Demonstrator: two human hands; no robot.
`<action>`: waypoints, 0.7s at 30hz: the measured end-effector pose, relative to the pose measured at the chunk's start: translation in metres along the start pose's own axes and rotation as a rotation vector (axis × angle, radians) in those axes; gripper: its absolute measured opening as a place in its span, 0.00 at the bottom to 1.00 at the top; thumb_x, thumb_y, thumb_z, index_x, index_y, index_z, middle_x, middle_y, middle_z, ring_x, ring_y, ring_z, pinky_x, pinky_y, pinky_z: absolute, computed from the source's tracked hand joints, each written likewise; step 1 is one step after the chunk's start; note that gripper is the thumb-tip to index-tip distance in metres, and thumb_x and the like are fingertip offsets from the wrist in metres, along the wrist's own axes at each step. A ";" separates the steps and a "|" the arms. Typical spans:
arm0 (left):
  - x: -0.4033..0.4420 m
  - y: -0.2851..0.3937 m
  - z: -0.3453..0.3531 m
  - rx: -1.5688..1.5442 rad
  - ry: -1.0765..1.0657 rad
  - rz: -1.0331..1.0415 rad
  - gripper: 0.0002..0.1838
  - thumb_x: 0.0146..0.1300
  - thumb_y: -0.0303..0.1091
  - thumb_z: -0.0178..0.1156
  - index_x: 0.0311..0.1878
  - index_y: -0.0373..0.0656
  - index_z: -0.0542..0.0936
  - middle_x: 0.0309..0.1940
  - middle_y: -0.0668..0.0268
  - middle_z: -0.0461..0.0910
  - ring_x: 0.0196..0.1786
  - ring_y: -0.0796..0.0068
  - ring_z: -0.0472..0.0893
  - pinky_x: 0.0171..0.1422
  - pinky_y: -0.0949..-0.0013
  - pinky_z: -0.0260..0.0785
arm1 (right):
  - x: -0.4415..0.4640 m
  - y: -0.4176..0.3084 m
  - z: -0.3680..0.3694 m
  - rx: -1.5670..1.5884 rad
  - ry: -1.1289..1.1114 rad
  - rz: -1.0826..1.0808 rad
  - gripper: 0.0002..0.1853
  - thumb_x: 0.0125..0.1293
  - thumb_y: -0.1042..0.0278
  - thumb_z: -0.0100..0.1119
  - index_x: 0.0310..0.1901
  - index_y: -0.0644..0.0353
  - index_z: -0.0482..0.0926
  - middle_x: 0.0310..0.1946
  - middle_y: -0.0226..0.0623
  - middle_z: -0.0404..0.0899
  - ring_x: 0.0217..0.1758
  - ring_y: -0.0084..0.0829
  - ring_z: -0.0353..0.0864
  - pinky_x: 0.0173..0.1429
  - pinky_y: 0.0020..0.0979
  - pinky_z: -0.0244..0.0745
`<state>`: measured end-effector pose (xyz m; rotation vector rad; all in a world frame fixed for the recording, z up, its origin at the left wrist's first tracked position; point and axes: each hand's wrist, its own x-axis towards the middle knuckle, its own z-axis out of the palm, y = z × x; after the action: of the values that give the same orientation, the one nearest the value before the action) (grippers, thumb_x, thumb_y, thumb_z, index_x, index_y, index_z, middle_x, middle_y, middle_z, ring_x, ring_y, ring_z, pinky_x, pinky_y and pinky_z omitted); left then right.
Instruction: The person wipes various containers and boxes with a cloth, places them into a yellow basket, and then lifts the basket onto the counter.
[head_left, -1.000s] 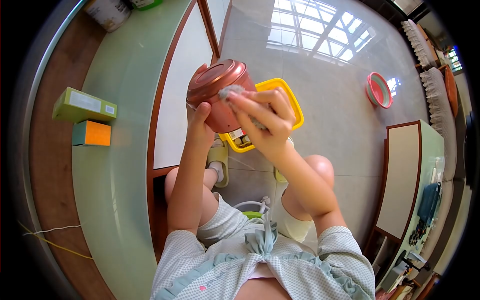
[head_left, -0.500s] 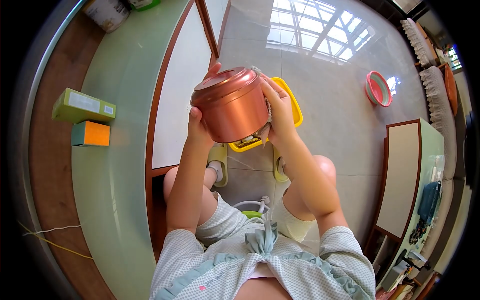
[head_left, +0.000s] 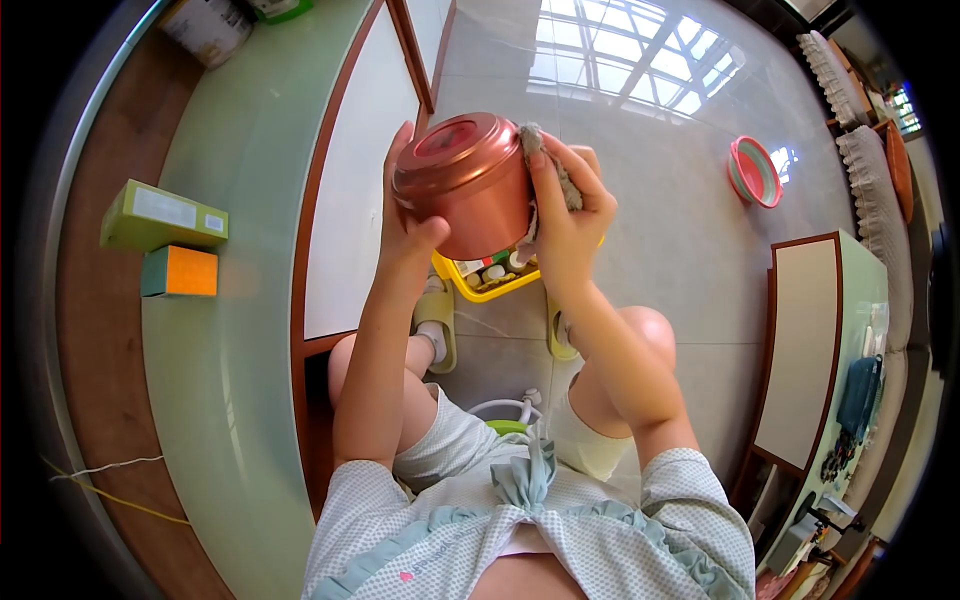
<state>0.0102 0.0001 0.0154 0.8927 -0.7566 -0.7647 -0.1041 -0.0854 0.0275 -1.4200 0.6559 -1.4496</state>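
Head view: a copper-coloured tin is held up in front of the body, above the yellow basket, its ridged round end facing up. Its left side is gripped by the left hand, thumb against the wall. A grey cloth is pinched in the right hand and pressed to the tin's right side.

Bottles and packs are crowded together in the basket; their labels are too small to be read. On the green desk to the left, a green box is seen with a large white label and a smaller pale one, the print illegible, just beside an orange-faced box. A pale printed canister is placed at the far end, its wording unreadable. Small lettering beside a red mark is borne by the patterned shirt, but it cannot be made out.
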 end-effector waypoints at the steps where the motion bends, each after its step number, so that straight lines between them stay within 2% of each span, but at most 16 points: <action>1: 0.000 0.001 0.000 0.002 -0.009 0.009 0.57 0.41 0.56 0.73 0.70 0.46 0.52 0.62 0.63 0.66 0.64 0.70 0.67 0.69 0.66 0.58 | -0.003 -0.004 0.003 -0.046 0.009 -0.077 0.10 0.56 0.79 0.62 0.41 0.63 0.83 0.30 0.31 0.75 0.32 0.20 0.71 0.36 0.20 0.66; 2: 0.001 0.002 0.000 0.004 -0.019 0.019 0.57 0.39 0.55 0.74 0.70 0.47 0.53 0.62 0.63 0.66 0.64 0.69 0.67 0.70 0.66 0.57 | -0.005 -0.004 0.005 -0.063 0.038 -0.163 0.12 0.50 0.82 0.66 0.38 0.60 0.85 0.28 0.32 0.75 0.30 0.22 0.72 0.34 0.21 0.67; 6: 0.003 0.008 -0.004 -0.043 -0.001 -0.080 0.56 0.38 0.54 0.75 0.69 0.45 0.56 0.62 0.63 0.66 0.65 0.68 0.66 0.69 0.64 0.58 | -0.006 -0.007 0.005 -0.109 -0.077 -0.552 0.14 0.43 0.82 0.68 0.34 0.57 0.86 0.26 0.30 0.75 0.26 0.23 0.74 0.31 0.22 0.67; 9: -0.003 0.001 -0.020 -0.146 -0.085 -0.121 0.55 0.39 0.54 0.74 0.68 0.42 0.58 0.62 0.63 0.67 0.64 0.68 0.67 0.67 0.64 0.61 | -0.007 -0.014 0.005 -0.069 -0.137 -0.486 0.14 0.43 0.82 0.68 0.35 0.57 0.86 0.26 0.30 0.74 0.26 0.22 0.73 0.31 0.21 0.66; 13: -0.008 -0.008 -0.022 -0.164 -0.060 -0.178 0.52 0.42 0.63 0.69 0.65 0.41 0.62 0.60 0.61 0.69 0.62 0.68 0.70 0.64 0.63 0.65 | -0.004 -0.014 0.004 -0.045 -0.085 -0.165 0.11 0.50 0.82 0.65 0.37 0.60 0.85 0.26 0.30 0.73 0.27 0.19 0.71 0.31 0.19 0.65; 14: -0.009 -0.012 -0.026 -0.200 -0.087 -0.185 0.51 0.43 0.64 0.67 0.65 0.41 0.62 0.60 0.62 0.69 0.62 0.68 0.70 0.64 0.62 0.65 | -0.002 -0.020 0.003 -0.014 -0.100 -0.012 0.09 0.56 0.78 0.62 0.40 0.65 0.83 0.28 0.28 0.74 0.29 0.17 0.71 0.31 0.19 0.65; 16: -0.007 -0.011 -0.024 -0.234 -0.133 -0.178 0.50 0.45 0.67 0.64 0.65 0.42 0.62 0.61 0.62 0.68 0.62 0.68 0.69 0.64 0.60 0.64 | 0.005 -0.011 -0.001 0.130 -0.146 0.310 0.10 0.59 0.74 0.61 0.42 0.67 0.82 0.28 0.28 0.75 0.28 0.16 0.71 0.31 0.18 0.66; 19: -0.003 -0.012 -0.013 -0.287 -0.134 -0.174 0.50 0.47 0.71 0.59 0.65 0.44 0.62 0.62 0.61 0.66 0.64 0.65 0.67 0.65 0.57 0.63 | 0.006 -0.011 -0.005 0.264 -0.168 0.642 0.15 0.64 0.66 0.57 0.45 0.70 0.80 0.25 0.30 0.77 0.26 0.15 0.73 0.31 0.17 0.67; 20: -0.002 -0.015 -0.010 -0.341 -0.092 -0.190 0.49 0.48 0.72 0.56 0.66 0.46 0.61 0.63 0.60 0.65 0.64 0.63 0.66 0.65 0.55 0.63 | 0.007 -0.012 -0.006 0.266 -0.164 0.711 0.15 0.64 0.66 0.57 0.45 0.70 0.80 0.23 0.30 0.77 0.25 0.15 0.73 0.31 0.16 0.67; 21: -0.001 -0.015 -0.004 -0.395 -0.046 -0.206 0.49 0.49 0.74 0.54 0.66 0.47 0.61 0.63 0.59 0.64 0.65 0.62 0.66 0.66 0.53 0.63 | 0.006 -0.007 -0.007 0.263 -0.153 0.698 0.15 0.65 0.66 0.56 0.45 0.69 0.80 0.26 0.31 0.77 0.28 0.17 0.74 0.34 0.17 0.68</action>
<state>0.0088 -0.0039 0.0004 0.6009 -0.5311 -1.0764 -0.1114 -0.0897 0.0356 -0.9449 0.7348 -0.8287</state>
